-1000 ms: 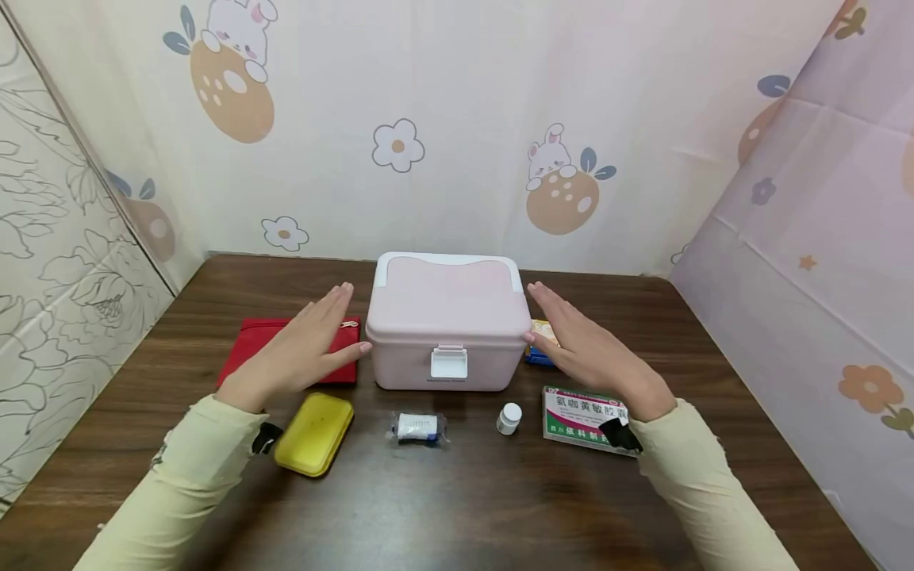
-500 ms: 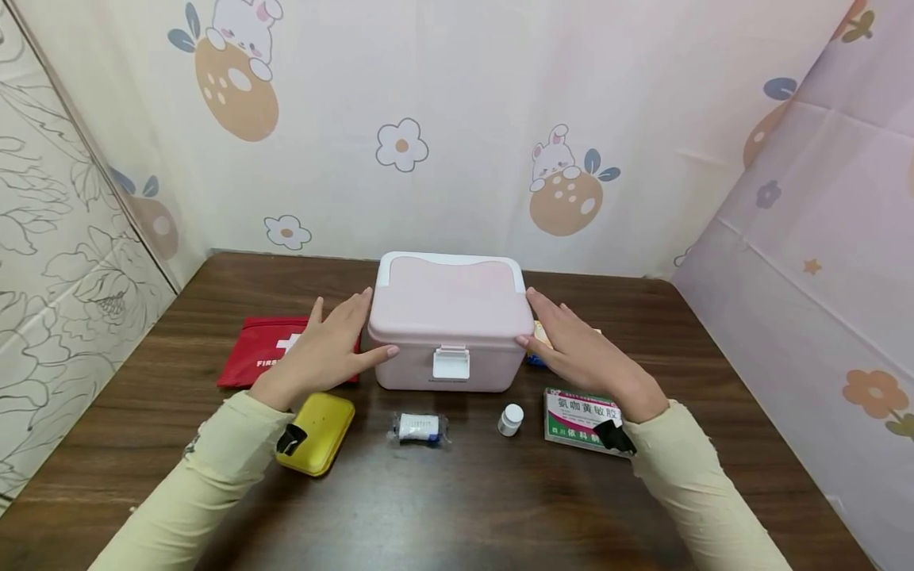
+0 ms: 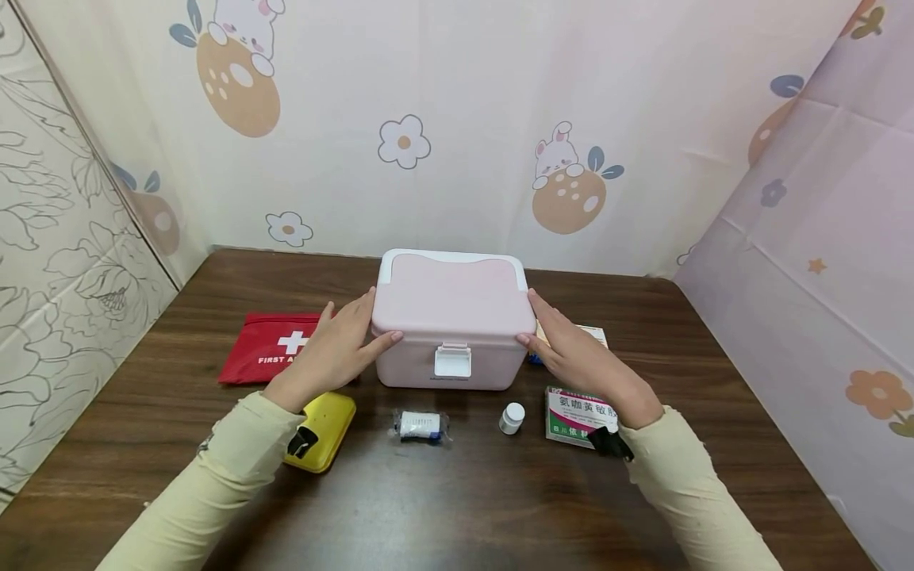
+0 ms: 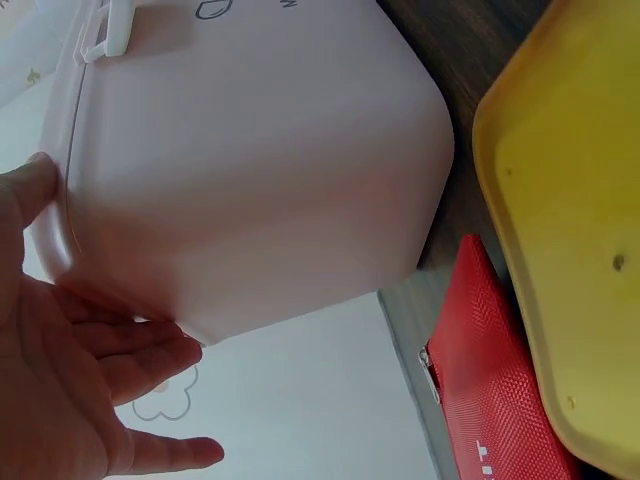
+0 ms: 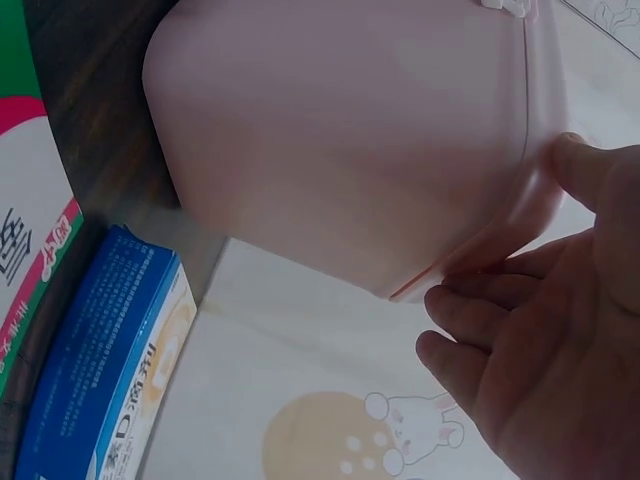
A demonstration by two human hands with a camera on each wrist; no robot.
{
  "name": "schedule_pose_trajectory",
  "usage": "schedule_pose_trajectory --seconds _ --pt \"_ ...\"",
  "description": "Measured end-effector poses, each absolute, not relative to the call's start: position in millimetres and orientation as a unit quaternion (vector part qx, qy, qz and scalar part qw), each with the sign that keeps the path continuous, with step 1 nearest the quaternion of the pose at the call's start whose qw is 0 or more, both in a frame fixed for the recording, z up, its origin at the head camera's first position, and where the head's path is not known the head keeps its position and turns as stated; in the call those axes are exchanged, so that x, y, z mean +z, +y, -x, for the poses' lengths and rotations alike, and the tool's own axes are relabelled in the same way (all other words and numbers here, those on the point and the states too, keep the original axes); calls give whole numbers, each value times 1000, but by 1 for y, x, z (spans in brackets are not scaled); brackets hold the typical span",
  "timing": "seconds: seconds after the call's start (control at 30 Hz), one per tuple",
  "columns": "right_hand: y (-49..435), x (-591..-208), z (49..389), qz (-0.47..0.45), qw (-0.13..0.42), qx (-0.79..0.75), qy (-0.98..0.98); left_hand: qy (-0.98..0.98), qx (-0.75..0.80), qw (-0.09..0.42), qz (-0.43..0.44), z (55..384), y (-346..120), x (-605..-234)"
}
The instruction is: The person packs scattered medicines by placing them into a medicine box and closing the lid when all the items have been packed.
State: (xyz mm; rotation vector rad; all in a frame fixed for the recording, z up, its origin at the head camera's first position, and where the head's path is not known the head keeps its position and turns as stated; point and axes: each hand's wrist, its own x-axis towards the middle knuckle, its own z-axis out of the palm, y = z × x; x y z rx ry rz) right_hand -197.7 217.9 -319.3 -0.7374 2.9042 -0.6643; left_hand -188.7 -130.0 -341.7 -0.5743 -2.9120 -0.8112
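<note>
Glossy pale-pink plastic box with rounded corners [image 3: 454,321], lidded, is sitting near the back edge of the dark wood-grain worktop [image 3: 457,507], midway between left and right edges, and directly between both hands. Left hand [image 3: 332,349] is reaching wide around the lid's front-left corner, thumb lying on the front rim, fingers touching the side, little finger sticking out. Right hand [image 3: 581,361] is mirroring it at the front-right corner, wide as well. White latch [image 3: 453,362] is facing front. Wood is showing between box and back edge; more is running forward toward the worktop's front and along its right edge. Flat red zipped fabric pouch [image 3: 250,349] is lying toward the left edge, woven-looking; smooth yellow rounded case [image 3: 332,428] is resting in front of it. Film-wrapped white roll [image 3: 420,426], crinkled, and small white capped bottle [image 3: 511,418] are standing before the box. Right of them, a green-pink-white carton [image 3: 567,408] is lying flat; a blue-white carton [image 5: 110,360] is sitting behind it.
</note>
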Motion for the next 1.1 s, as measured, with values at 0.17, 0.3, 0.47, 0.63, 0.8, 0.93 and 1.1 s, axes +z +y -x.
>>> schedule_pose_trajectory --seconds 0.17,0.3,0.47,0.63,0.8,0.93,1.1 --pt "218 -320 196 237 33 -224 945 -946 -262 44 186 189 -129 -343" --pt "218 -320 196 236 30 -227 944 -947 -255 57 186 189 -129 -343" --pt "218 -319 196 236 20 -244 940 -942 -262 94 186 189 -128 -342" --pt "217 -318 196 238 -14 -270 933 -932 -281 139 181 190 -127 -341" --pt "216 -319 199 250 -75 -314 913 -910 -336 186 158 191 -124 -338" --pt "215 -318 201 255 -122 -338 898 -880 -388 228 152 193 -122 -338" --pt "212 -316 204 252 -172 -355 884 -836 -450 272 161 196 -120 -335"
